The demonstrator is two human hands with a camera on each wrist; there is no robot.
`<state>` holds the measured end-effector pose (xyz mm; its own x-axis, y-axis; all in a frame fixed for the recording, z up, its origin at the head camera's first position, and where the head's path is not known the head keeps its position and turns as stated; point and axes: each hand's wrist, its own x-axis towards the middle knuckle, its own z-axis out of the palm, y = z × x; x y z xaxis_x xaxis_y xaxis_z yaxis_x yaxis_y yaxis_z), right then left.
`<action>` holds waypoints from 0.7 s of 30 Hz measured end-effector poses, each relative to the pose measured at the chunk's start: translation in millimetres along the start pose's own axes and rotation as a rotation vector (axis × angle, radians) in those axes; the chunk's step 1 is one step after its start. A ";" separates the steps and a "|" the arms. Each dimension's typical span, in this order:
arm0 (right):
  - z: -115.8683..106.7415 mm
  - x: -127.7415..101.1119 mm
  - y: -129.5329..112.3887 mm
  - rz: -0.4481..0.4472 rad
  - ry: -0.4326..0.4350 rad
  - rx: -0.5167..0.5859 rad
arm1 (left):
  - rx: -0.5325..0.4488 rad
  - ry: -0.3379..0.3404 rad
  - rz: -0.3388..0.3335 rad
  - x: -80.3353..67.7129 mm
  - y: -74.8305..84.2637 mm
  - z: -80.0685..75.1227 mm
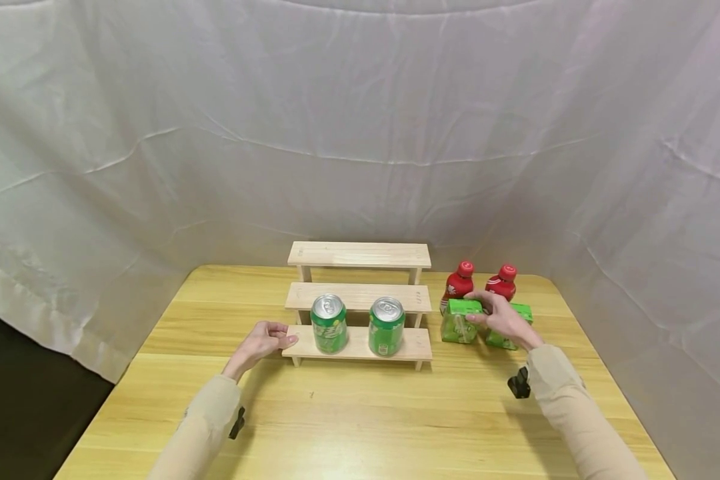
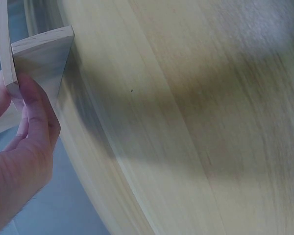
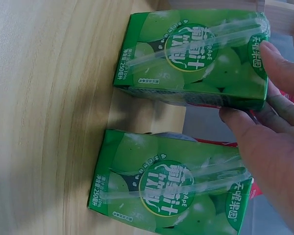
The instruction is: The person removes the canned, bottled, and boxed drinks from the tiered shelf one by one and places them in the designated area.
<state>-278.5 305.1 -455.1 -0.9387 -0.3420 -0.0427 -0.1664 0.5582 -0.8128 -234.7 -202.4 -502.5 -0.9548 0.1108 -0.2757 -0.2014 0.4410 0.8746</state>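
A three-tier wooden shelf [image 1: 359,255] stands on the table, with two green cans [image 1: 329,324] [image 1: 387,327] on its lowest tier. My left hand [image 1: 279,339] holds the left end of that tier. In the left wrist view its thumb [image 2: 34,112] lies on the board end [image 2: 41,51], with the fingers behind the board. My right hand [image 1: 486,312] grips the left one of two green juice boxes [image 1: 458,325] just right of the shelf. In the right wrist view a finger and thumb of that hand [image 3: 255,88] pinch the top of this box [image 3: 191,58]. The second box [image 3: 171,181] lies beside it.
Two red-capped bottles [image 1: 459,283] [image 1: 501,280] stand upright just behind the juice boxes. The wooden table [image 1: 360,413] shows bare wood in front of the shelf. A white cloth [image 1: 360,133] hangs behind and to both sides.
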 end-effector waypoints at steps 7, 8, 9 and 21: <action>2.0 -3.5 -3.3 -0.030 0.049 -0.034 | -0.003 0.002 0.003 -0.7 1.0 -0.1; 3.2 -4.5 -4.5 -0.035 0.063 -0.037 | -0.004 0.002 0.001 -1.0 1.4 -0.1; 4.7 -5.7 -5.7 -0.037 0.082 -0.046 | -0.004 0.002 0.000 -1.2 1.7 -0.1; 37.2 -19.9 -31.4 -0.102 0.328 -0.084 | -0.008 0.007 -0.012 -1.0 1.2 0.3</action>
<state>-243.4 266.3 -450.3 -0.9606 -0.1461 0.2363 -0.2760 0.5984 -0.7521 -233.9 -201.7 -501.3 -0.9539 0.0992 -0.2831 -0.2144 0.4347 0.8747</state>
